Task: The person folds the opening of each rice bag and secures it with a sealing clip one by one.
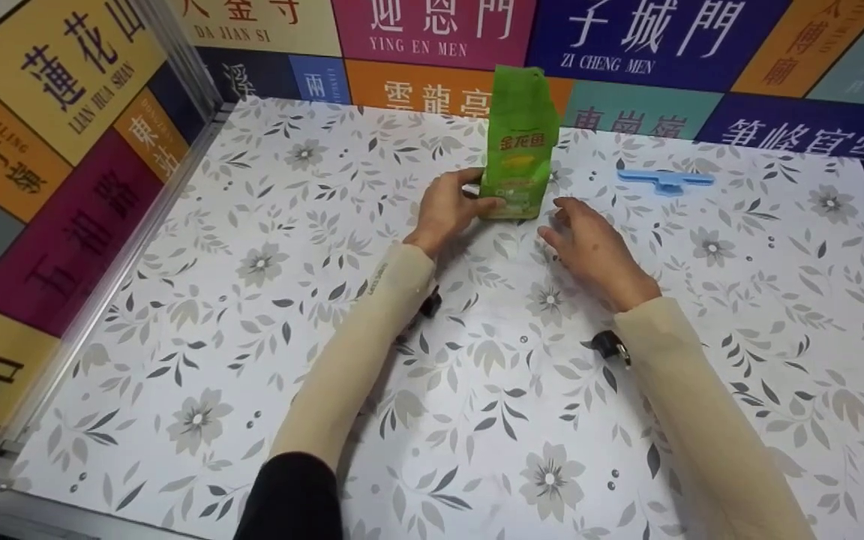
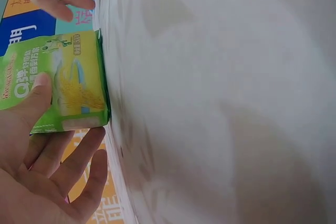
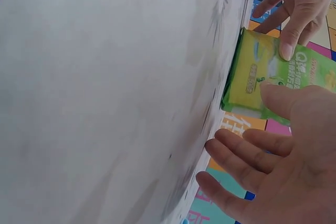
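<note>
A green food bag (image 1: pixel 520 150) stands upright on the table, its top narrow and folded, with yellow print low on the front. From its left side my left hand (image 1: pixel 447 208) holds it, thumb (image 2: pixel 38 98) across the printed front and fingers reaching around the side edge. My right hand (image 1: pixel 595 247) is just to the right of the bag, fingers spread and loosely bent, nothing in its grasp. In the right wrist view its thumb (image 3: pixel 281 98) overlaps the bag's front, while the other fingers (image 3: pixel 236 158) lie off to the side.
On the table (image 1: pixel 252 360), which has a grey floral cover, a light-blue plastic bar with a short middle tab (image 1: pixel 666 181) lies beyond the right hand. Colourful panels with lettering (image 1: pixel 432 30) wall the back and left side. Black wrist cameras (image 1: pixel 609 346) hang below the forearms.
</note>
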Action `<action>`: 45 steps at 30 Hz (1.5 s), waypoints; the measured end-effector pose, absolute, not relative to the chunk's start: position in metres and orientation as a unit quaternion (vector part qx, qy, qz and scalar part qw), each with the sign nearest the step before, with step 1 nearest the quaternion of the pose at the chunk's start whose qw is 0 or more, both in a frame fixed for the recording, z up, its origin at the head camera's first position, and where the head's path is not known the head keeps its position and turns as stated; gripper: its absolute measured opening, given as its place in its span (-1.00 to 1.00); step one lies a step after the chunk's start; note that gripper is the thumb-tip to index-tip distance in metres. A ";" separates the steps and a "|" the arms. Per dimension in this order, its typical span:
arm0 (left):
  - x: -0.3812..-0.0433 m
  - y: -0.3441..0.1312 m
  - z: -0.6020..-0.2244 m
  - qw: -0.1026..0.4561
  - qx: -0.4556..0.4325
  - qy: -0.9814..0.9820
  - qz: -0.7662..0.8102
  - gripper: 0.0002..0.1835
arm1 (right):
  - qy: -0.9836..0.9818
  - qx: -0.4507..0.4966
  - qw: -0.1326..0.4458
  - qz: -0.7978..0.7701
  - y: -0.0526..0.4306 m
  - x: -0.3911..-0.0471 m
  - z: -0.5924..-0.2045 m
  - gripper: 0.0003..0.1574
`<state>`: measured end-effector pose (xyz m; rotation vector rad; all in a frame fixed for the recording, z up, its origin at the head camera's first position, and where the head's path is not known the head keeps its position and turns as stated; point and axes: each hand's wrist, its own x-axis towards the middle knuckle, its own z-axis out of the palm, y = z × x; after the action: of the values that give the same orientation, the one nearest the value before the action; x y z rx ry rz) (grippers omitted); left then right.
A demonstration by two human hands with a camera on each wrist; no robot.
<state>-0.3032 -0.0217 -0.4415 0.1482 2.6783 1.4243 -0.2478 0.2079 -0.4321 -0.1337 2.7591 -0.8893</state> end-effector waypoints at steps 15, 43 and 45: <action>-0.300 -0.013 -0.443 0.036 0.070 0.889 0.451 -0.42 | 0.931 -0.061 0.089 -0.349 0.204 -0.252 -0.437 -0.25; -0.298 -0.008 -0.442 0.041 0.081 0.892 0.443 -0.45 | 0.887 -0.058 0.016 -0.458 0.204 -0.268 -0.445 -0.29; -0.298 -0.008 -0.441 0.042 0.082 0.892 0.443 -0.45 | 0.887 -0.055 0.014 -0.458 0.205 -0.269 -0.446 -0.30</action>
<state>-0.2984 -0.0080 -0.4414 0.2506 2.7293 1.3543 -0.2687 0.2046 -0.4461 -0.1720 2.7628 -1.4262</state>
